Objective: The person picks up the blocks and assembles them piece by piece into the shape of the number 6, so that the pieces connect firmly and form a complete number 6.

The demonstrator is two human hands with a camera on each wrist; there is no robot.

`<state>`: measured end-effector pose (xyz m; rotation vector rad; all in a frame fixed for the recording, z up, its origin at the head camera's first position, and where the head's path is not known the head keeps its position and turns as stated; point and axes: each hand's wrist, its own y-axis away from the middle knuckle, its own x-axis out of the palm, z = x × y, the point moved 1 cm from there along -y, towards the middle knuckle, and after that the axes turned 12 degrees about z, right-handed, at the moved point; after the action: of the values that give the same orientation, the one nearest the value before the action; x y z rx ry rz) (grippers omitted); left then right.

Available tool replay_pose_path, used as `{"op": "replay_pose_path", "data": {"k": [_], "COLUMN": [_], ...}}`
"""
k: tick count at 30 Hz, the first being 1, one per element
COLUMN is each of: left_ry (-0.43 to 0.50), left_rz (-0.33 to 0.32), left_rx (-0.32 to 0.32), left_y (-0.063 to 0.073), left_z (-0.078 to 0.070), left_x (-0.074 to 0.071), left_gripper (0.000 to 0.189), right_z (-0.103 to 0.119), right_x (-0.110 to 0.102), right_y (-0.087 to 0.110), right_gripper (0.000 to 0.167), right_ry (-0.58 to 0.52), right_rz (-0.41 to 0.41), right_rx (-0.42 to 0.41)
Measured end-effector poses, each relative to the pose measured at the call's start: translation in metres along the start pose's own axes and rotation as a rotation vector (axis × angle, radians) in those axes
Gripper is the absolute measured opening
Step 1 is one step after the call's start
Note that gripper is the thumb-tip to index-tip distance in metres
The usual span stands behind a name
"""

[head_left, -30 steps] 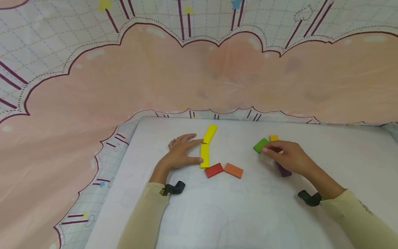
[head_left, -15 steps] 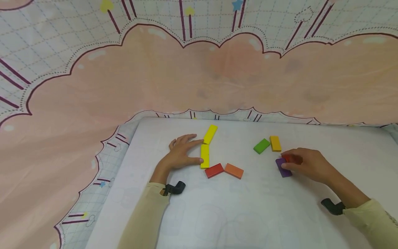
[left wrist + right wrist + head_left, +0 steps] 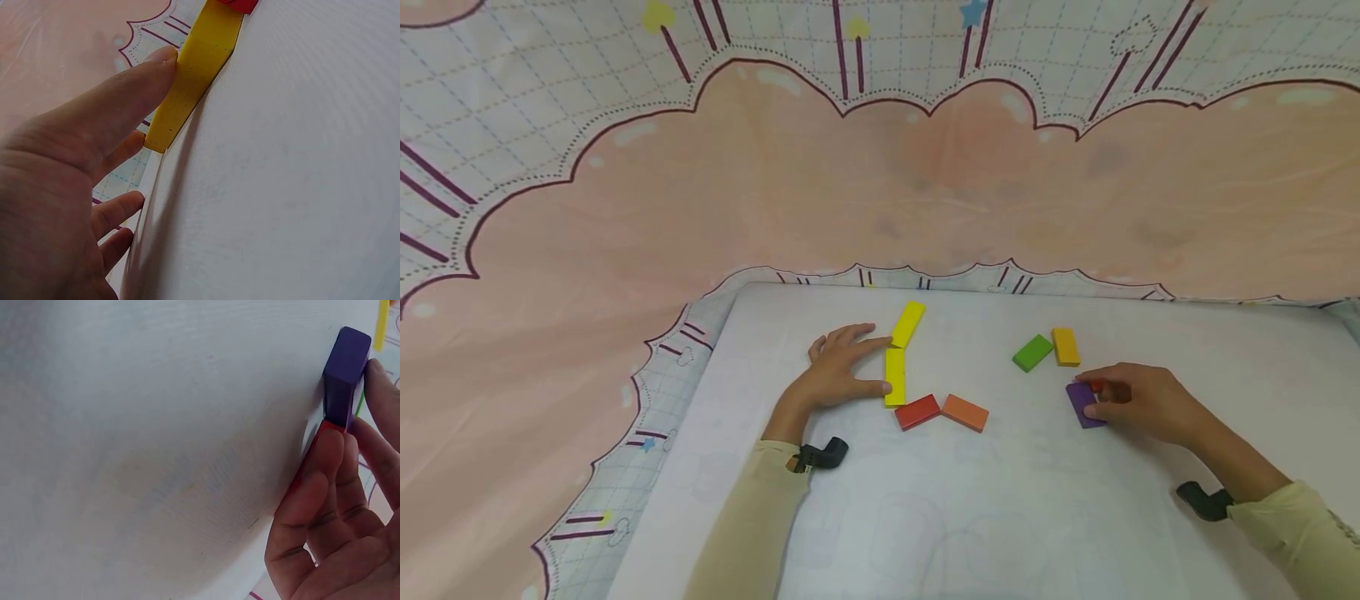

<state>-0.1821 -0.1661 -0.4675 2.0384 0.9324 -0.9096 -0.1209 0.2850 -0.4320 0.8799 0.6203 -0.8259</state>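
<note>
In the head view, my left hand (image 3: pixel 838 367) lies at the left side of the lower yellow block (image 3: pixel 895 379). Its thumb touches that block near the bottom, and the index fingertip reaches the corner of the upper yellow block (image 3: pixel 908 323). The left wrist view shows the thumb against the yellow block (image 3: pixel 194 75), other fingers loosely spread. On the right, my right hand (image 3: pixel 1138 404) pinches a purple block (image 3: pixel 1081 406) with index finger at its far end and thumb at its right side. A red block (image 3: pixel 297 481) touches the purple one, mostly hidden by the fingers.
A red block (image 3: pixel 917 412) and an orange block (image 3: pixel 966 412) lie end to end below the yellow pair. Further right, a green block (image 3: pixel 1032 352) lies beside an amber block (image 3: pixel 1065 347). A patterned curtain (image 3: pixel 880 183) hangs behind the white tabletop (image 3: pixel 970 517).
My right hand has let go of the green block and moved right and nearer to the purple and red blocks. The left hand and the blocks near it stay put.
</note>
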Motion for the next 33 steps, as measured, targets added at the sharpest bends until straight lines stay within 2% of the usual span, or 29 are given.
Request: {"op": "replay_pose_path", "data": {"k": [13, 19, 26, 33], "left_ry": [0.002, 0.007, 0.007, 0.006], "left_rz": [0.004, 0.006, 0.003, 0.018], "left_rx": [-0.007, -0.011, -0.001, -0.01], "left_y": [0.0, 0.0, 0.001, 0.0], "left_z": [0.001, 0.001, -0.001, -0.001], "left_x": [-0.001, 0.0, -0.001, -0.001], "left_gripper": [0.077, 0.076, 0.076, 0.077], "right_z": [-0.002, 0.002, 0.006, 0.008], "right_x": [0.003, 0.004, 0.007, 0.009], "right_y": [-0.003, 0.0, 0.006, 0.01], "right_gripper": [0.052, 0.054, 0.052, 0.051], "right_ry": [0.012, 0.018, 0.014, -0.011], "right_rz": [-0.015, -0.053, -0.116, -0.123], "right_rx": [0.002, 0.011, -0.017, -0.01]}}
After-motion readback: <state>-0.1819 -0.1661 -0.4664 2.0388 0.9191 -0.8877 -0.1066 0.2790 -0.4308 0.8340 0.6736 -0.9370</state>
